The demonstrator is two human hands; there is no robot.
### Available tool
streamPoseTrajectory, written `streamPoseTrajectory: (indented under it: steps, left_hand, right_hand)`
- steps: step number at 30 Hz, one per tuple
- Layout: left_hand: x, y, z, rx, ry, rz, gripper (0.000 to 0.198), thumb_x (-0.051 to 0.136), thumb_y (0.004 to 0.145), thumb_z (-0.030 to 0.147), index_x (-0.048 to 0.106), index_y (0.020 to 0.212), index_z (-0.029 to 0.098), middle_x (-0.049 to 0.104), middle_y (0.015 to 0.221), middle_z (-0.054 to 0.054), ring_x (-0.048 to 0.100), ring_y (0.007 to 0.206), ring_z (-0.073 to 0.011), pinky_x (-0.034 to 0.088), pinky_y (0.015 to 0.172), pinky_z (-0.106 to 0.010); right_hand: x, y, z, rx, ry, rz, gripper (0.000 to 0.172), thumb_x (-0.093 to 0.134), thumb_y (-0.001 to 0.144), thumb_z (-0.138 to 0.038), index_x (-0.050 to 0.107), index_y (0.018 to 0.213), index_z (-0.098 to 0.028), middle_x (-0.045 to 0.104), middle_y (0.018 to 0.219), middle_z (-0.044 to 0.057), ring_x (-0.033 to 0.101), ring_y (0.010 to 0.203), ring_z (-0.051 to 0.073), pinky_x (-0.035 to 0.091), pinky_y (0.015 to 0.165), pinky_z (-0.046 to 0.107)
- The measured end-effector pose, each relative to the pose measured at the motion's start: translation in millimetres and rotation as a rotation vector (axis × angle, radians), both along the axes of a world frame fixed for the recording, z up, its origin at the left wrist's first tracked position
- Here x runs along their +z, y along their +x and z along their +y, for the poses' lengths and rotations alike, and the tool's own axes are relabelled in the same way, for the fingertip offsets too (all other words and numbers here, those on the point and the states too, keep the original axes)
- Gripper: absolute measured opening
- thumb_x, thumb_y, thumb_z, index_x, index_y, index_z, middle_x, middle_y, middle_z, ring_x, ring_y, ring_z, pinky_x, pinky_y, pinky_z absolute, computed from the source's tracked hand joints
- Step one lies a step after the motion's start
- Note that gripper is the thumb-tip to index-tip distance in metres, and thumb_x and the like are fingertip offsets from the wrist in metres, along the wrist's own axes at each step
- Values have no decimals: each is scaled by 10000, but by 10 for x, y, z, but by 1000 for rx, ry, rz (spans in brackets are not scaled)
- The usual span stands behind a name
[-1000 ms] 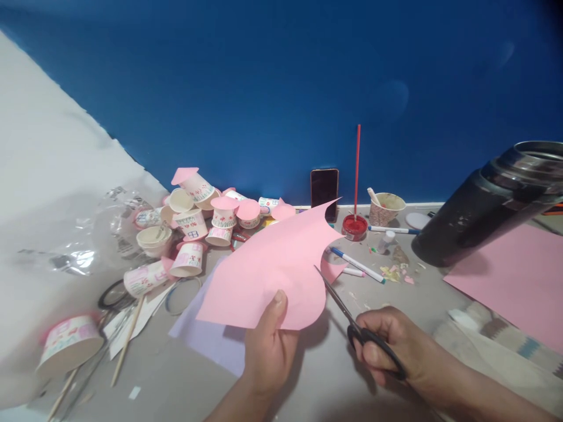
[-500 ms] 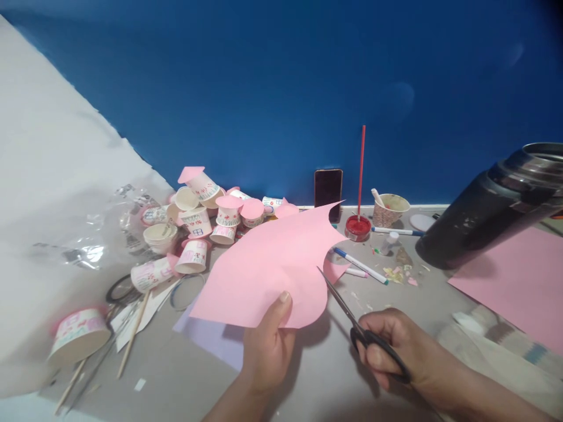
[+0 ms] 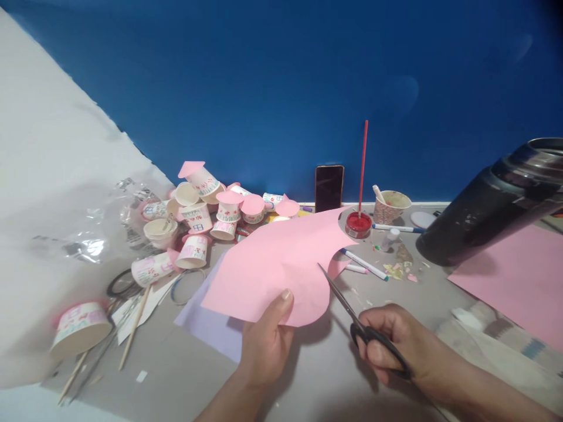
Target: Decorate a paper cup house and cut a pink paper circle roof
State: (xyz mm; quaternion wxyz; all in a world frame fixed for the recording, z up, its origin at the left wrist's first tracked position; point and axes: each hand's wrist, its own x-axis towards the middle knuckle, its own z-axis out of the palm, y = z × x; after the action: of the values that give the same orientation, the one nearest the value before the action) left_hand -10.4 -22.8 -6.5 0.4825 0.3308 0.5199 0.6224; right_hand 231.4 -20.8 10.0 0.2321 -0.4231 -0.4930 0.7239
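Note:
A large pink paper with curved cut edges is pinched at its lower edge by my left hand, thumb on top. My right hand grips black-handled scissors by the loops. The blades look nearly closed and point up and left, with the tip over the paper's right part. A curved notch and pointed tips show on the paper's right side. Under its left part lies a purple sheet.
Decorated paper cups with pink tops are heaped at left, beside clear plastic. A phone, red pot, markers and cup stand or lie behind. A dark flask leans in at right, near pink sheet.
The pink paper has shifted slightly right and its right side has tilted down, uncovering more of the purple sheet. The scissors and both hands have hardly moved.

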Motion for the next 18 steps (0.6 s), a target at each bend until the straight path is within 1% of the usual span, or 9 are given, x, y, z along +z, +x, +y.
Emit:
streamPoseTrajectory:
  steps: [2, 3, 6, 9, 11, 13, 15, 18]
  left_hand:
    - [24, 24, 6, -18, -12, 42, 218, 925, 689, 263, 827, 882, 245, 828, 1082, -79, 636, 1337, -366, 391, 1264, -447]
    - [42, 45, 7, -20, -21, 31, 184, 907, 709, 254, 824, 872, 244, 826, 1084, -80, 633, 1339, -368, 409, 1252, -455]
    - [107, 117, 1, 5, -41, -82, 144, 866, 745, 224, 819, 880, 236, 822, 1092, -87, 603, 1376, -376, 434, 1236, -473]
    - [150, 125, -4, 12, -18, -126, 149, 868, 738, 227, 819, 878, 244, 822, 1088, -84, 592, 1389, -378, 462, 1217, -464]
    - [159, 78, 2, -38, -10, -136, 140, 879, 712, 224, 817, 835, 251, 829, 1038, -72, 635, 1333, -387, 524, 1159, -466]
    - [162, 20, 11, -83, -16, -114, 132, 882, 695, 222, 819, 808, 245, 834, 986, -65, 683, 1256, -391, 559, 1118, -467]
    - [175, -17, 18, -113, -33, -108, 124, 880, 693, 228, 820, 801, 233, 836, 986, -69, 694, 1238, -390, 550, 1127, -463]
    - [233, -7, 26, -171, -82, -183, 120, 879, 706, 274, 816, 793, 221, 832, 1058, -92, 666, 1289, -400, 519, 1156, -469]
  right_hand:
    - [22, -6, 1, 2, 6, -8, 607, 788, 669, -754, 555, 658, -194, 545, 492, -18, 404, 469, 93, 280, 495, 237]
    - [31, -7, 0, 5, 8, -12, 583, 789, 680, -728, 552, 654, -196, 543, 487, -18, 405, 469, 94, 283, 496, 237]
    - [35, 2, -4, 16, 12, -22, 534, 778, 700, -680, 549, 652, -201, 549, 481, -19, 404, 466, 94, 276, 490, 235]
    - [11, 24, -4, 32, 10, -47, 510, 777, 713, -654, 562, 674, -194, 575, 502, -13, 411, 472, 91, 258, 486, 230]
    - [-10, 38, -2, 45, 3, -58, 526, 785, 706, -668, 580, 697, -184, 591, 521, -7, 420, 478, 90, 255, 489, 227]
    - [-27, 50, -3, 62, 1, -57, 570, 784, 691, -712, 596, 713, -175, 598, 531, 1, 431, 483, 93, 257, 492, 228]
    - [-41, 58, -8, 75, 5, -57, 609, 776, 683, -751, 601, 717, -169, 603, 539, 11, 441, 488, 97, 265, 496, 230]
    - [-57, 61, -13, 86, -4, -60, 636, 778, 675, -775, 593, 719, -168, 593, 537, 11, 449, 491, 100, 263, 497, 232]
